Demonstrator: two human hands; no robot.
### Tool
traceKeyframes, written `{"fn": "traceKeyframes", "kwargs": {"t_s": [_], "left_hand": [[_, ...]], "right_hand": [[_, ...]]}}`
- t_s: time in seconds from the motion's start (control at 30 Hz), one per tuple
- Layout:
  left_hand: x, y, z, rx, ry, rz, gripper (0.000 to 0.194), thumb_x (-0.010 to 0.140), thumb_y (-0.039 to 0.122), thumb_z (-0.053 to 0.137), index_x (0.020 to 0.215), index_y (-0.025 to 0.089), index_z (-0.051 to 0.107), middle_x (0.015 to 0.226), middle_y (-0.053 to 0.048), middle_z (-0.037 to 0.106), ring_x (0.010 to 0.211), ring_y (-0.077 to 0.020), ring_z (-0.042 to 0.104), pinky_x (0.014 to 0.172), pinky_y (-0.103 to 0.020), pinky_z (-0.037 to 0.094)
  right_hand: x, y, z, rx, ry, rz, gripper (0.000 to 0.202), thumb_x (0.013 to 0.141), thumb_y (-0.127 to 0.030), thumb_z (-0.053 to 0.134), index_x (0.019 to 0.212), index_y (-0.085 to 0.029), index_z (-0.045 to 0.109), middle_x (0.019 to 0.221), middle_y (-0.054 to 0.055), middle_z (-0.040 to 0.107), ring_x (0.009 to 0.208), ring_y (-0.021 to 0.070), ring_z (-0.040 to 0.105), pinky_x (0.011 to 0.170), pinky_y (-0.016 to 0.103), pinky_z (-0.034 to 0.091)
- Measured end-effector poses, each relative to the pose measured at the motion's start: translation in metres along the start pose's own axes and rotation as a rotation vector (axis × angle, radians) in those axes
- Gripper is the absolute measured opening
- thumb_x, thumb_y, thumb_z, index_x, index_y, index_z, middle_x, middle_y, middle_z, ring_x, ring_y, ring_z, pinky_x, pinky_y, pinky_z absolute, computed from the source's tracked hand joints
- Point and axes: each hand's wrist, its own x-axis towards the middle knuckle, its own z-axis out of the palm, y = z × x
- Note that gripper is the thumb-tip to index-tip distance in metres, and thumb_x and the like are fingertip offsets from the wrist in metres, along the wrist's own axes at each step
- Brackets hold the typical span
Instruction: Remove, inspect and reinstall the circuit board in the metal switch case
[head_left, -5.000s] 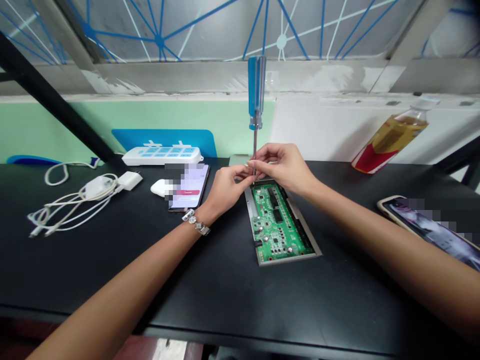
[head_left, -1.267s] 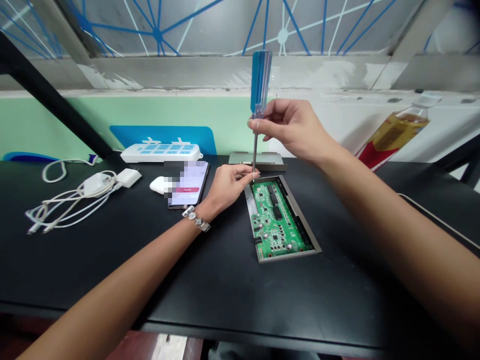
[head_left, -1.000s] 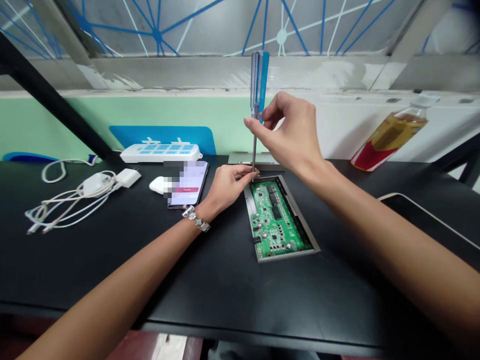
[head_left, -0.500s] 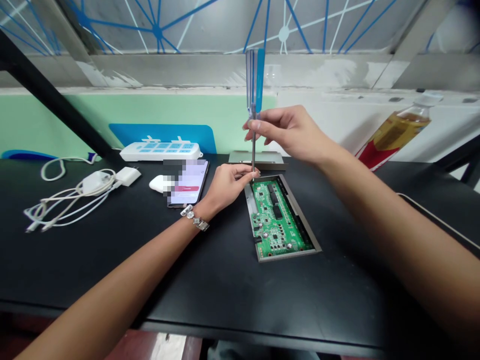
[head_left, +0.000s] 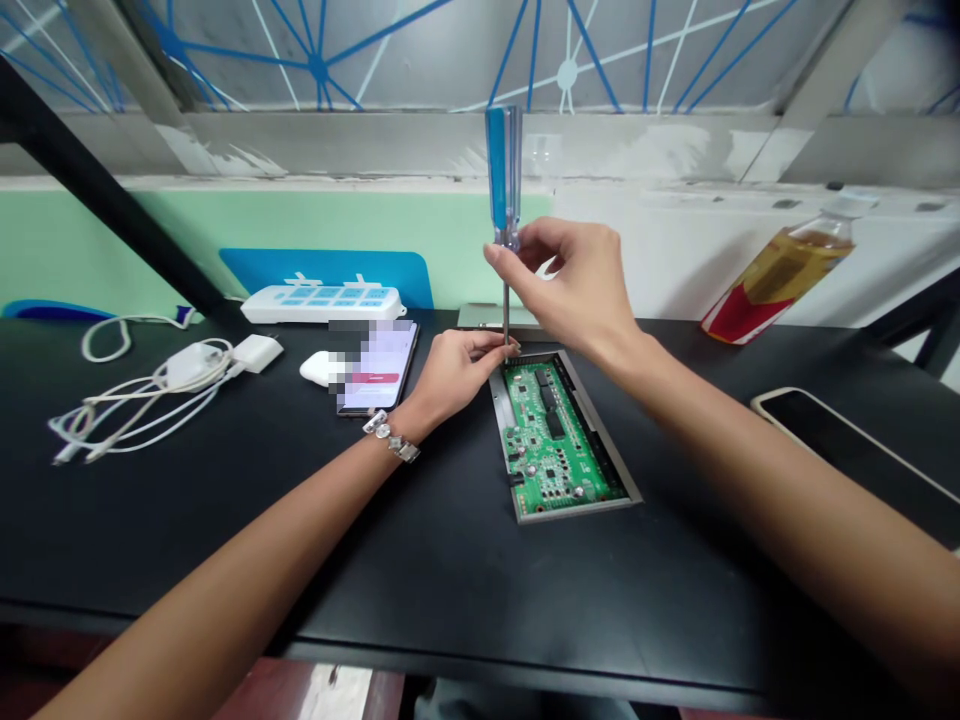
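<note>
An upright screwdriver [head_left: 505, 170] with a clear and blue handle stands over the far left corner of a green circuit board [head_left: 555, 440]. The board lies in a shallow metal case [head_left: 574, 515] on the table. My right hand [head_left: 577, 285] grips the screwdriver between thumb and fingers at the lower end of its handle. Down near the tip, my left hand [head_left: 457, 370] pinches the shaft, with its fingertips at the case's corner. The tip itself is hidden by those fingers, so I cannot see what it touches.
Behind the case lies a flat metal piece [head_left: 487, 315]. A phone [head_left: 381, 365], a white earbud case [head_left: 319, 369], a power strip [head_left: 322, 302] and coiled white cables [head_left: 142, 400] are on the left. A drink bottle [head_left: 780, 265] and another phone [head_left: 847, 440] are on the right.
The screwdriver's handle has turned, its blue side now facing left. My right hand has shifted slightly, uncovering more of the right-hand phone. My left hand has stayed in place.
</note>
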Motion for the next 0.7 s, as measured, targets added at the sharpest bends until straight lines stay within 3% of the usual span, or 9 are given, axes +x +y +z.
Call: {"fn": "traceKeyframes", "kwargs": {"t_s": [0.17,0.33,0.4,0.57,0.7], "left_hand": [[-0.001,0.004,-0.001,-0.035,-0.008,0.0,0.019,0.092,0.03,0.07,0.099,0.018,0.081,0.107,-0.008,0.082,0.102,-0.0238,0.077,0.098,-0.041,0.059],[-0.002,0.006,-0.002,-0.022,-0.016,-0.004,0.017,0.092,0.031,0.07,0.098,0.02,0.081,0.107,-0.007,0.082,0.102,-0.0233,0.076,0.098,-0.04,0.06],[-0.002,0.006,-0.002,-0.024,-0.017,-0.001,0.017,0.092,0.032,0.071,0.097,0.02,0.081,0.107,-0.006,0.082,0.102,-0.0232,0.076,0.098,-0.04,0.06],[-0.002,0.006,-0.002,-0.015,-0.006,-0.002,0.018,0.091,0.032,0.07,0.099,0.02,0.082,0.106,-0.006,0.082,0.102,-0.0235,0.076,0.098,-0.041,0.06],[-0.002,0.004,-0.001,0.004,-0.007,0.013,0.019,0.092,0.03,0.07,0.101,0.018,0.082,0.106,-0.008,0.082,0.103,-0.0245,0.076,0.098,-0.041,0.059]], "right_hand": [[0.012,0.004,-0.014,0.293,-0.333,0.129,0.046,0.088,-0.064,0.07,0.1,-0.02,0.076,0.094,0.007,0.077,0.094,0.0217,0.071,0.078,0.032,0.054],[0.017,0.01,-0.026,0.428,-0.481,0.213,0.045,0.083,-0.058,0.078,0.11,-0.022,0.078,0.102,0.007,0.079,0.1,0.0235,0.072,0.077,0.033,0.055],[0.016,0.012,-0.025,0.43,-0.469,0.203,0.046,0.082,-0.06,0.078,0.108,-0.022,0.079,0.102,0.006,0.079,0.1,0.0226,0.072,0.077,0.032,0.055],[0.011,0.006,-0.017,0.284,-0.294,0.056,0.044,0.081,-0.062,0.077,0.089,-0.019,0.079,0.095,0.005,0.079,0.095,0.0214,0.07,0.076,0.03,0.054],[0.004,0.0,-0.014,0.184,-0.198,0.009,0.043,0.084,-0.061,0.074,0.084,-0.018,0.078,0.085,0.004,0.076,0.089,0.0214,0.069,0.071,0.03,0.052]]}}
